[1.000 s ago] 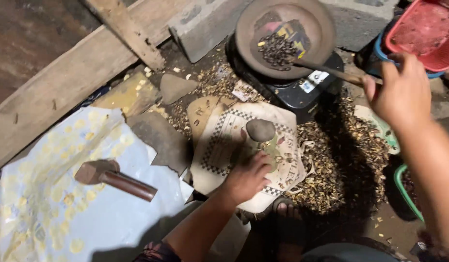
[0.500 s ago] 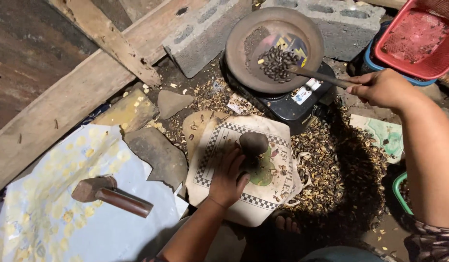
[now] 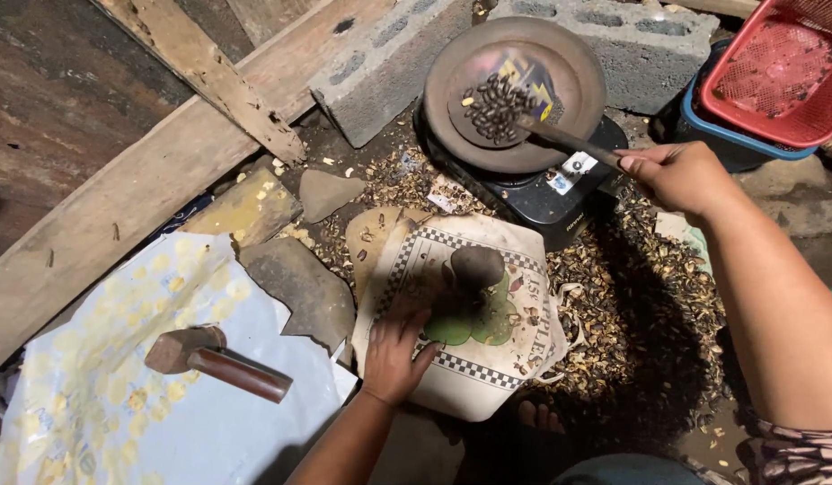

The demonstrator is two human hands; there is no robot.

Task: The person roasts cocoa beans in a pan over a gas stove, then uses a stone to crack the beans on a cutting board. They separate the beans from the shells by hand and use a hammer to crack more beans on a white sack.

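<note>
Hands at separate stations. Right hand (image 3: 681,175) is clamped around the handle of a metal utensil (image 3: 560,139), its tip among dark seeds (image 3: 494,106) in a round pan (image 3: 578,67) on a black stove (image 3: 560,193). Left hand (image 3: 396,346) lies flat, fingers spread, on a printed sack (image 3: 488,377) just beside a dark stone (image 3: 476,266). Hammer (image 3: 218,359) rests well apart on a patterned sheet (image 3: 101,395).
</note>
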